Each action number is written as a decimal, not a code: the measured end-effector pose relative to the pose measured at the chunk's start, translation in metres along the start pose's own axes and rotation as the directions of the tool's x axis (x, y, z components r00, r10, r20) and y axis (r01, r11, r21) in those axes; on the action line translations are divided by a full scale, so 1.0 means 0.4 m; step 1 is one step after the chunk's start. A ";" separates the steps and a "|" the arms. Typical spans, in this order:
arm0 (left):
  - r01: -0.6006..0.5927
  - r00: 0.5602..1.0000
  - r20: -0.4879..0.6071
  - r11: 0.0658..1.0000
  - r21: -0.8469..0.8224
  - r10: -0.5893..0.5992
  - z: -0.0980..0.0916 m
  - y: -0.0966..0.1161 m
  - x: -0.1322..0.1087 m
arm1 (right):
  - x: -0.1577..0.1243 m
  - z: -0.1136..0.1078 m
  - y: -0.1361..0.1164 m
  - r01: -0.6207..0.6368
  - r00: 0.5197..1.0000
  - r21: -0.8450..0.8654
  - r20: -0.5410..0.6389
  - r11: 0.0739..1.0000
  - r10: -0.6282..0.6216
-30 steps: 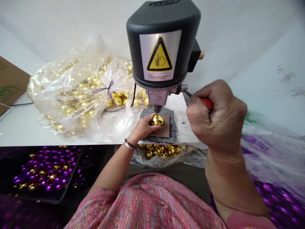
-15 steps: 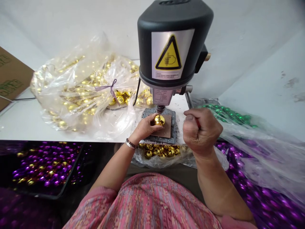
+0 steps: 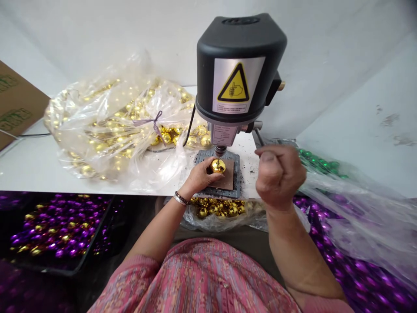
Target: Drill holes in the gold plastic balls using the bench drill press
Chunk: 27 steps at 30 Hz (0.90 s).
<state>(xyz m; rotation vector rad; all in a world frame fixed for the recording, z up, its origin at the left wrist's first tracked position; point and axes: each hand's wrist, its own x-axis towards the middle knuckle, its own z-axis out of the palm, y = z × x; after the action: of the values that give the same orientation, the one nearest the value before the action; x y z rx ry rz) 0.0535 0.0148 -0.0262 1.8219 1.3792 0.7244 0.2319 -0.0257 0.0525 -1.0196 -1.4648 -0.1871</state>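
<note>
My left hand (image 3: 201,175) holds a shiny gold ball (image 3: 218,165) between thumb and fingers on a brown square board (image 3: 230,176). The board lies on the grey base of a drill press (image 3: 241,48). Directly above the ball is the drill chuck (image 3: 220,150), its bit reaching down to the top of the ball. My right hand (image 3: 279,176) is closed in a fist to the right of the base, near the machine's lever side. What it grips, if anything, is hidden by the fingers.
A clear bag of gold balls (image 3: 120,126) lies left on the white table (image 3: 26,169). More gold balls (image 3: 218,208) sit below the table edge. A black crate (image 3: 81,261) holds purple and gold balls. Green balls (image 3: 321,163) and purple balls (image 3: 352,269) lie right; a cardboard box (image 3: 19,104) stands far left.
The camera view has shifted, so the drill press appears lower and smaller. My right hand has moved slightly right. The gold ball remains in my left hand under the bit.
</note>
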 end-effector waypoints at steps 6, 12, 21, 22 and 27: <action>-0.023 1.000 -0.007 0.996 0.090 0.024 -0.048 0.006 -0.075 | 0.107 -0.016 -0.051 -0.180 0.984 0.047 0.012 0.983 0.180; -0.171 0.928 0.358 0.971 0.165 0.102 -0.097 -0.023 -0.205 | 0.082 -0.010 -0.040 -0.211 0.977 0.079 -0.016 0.974 0.213; -0.003 0.996 -0.082 0.980 0.199 0.020 -0.224 -0.088 -0.110 | 0.053 -0.014 -0.005 -0.199 0.979 0.000 -0.039 0.980 0.198; 0.061 0.979 -0.203 0.971 0.231 -0.014 -0.248 -0.103 -0.069 | 0.050 -0.015 0.000 -0.198 0.979 -0.012 -0.047 0.980 0.198; 0.286 0.894 -0.433 0.891 0.352 -0.115 -0.348 -0.191 0.129 | 0.040 -0.017 0.015 -0.180 0.983 -0.024 -0.041 0.983 0.179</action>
<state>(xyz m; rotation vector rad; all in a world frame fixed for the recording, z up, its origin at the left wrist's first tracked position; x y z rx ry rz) -0.0848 0.1065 -0.0079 1.8559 2.0980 0.7684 0.2436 -0.0193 0.0650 -1.1585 -1.3300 -0.0967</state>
